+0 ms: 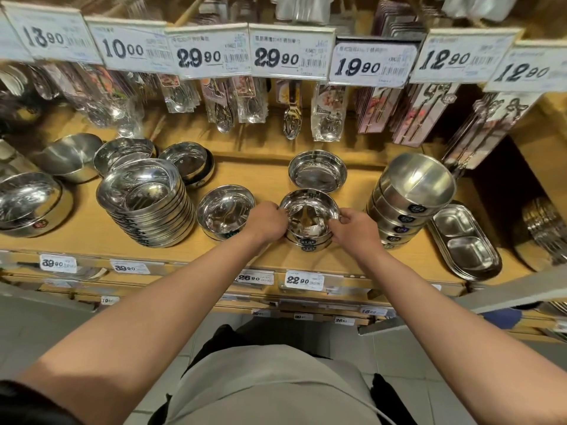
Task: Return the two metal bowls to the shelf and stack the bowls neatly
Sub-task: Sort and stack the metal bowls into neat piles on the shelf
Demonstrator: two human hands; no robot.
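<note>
At frame centre, a wooden shelf carries steel bowls. The left hand and right hand each pinch the rim of the top bowl, nested in another bowl. Both look returned; only squaring the stack seems left.

Price tags hang in a row above me, reading 13.90, 10.00, 29.90, 29.90, 19.90, 12.90, 12.90. Packed spoons hang under them, chopstick packs further right. Divided trays sit stacked at the right end of the wooden board, just beside a tilted pile. Small tags on the front edge read 39.90, 26.90, 22.90. Tiled floor below me.
</note>
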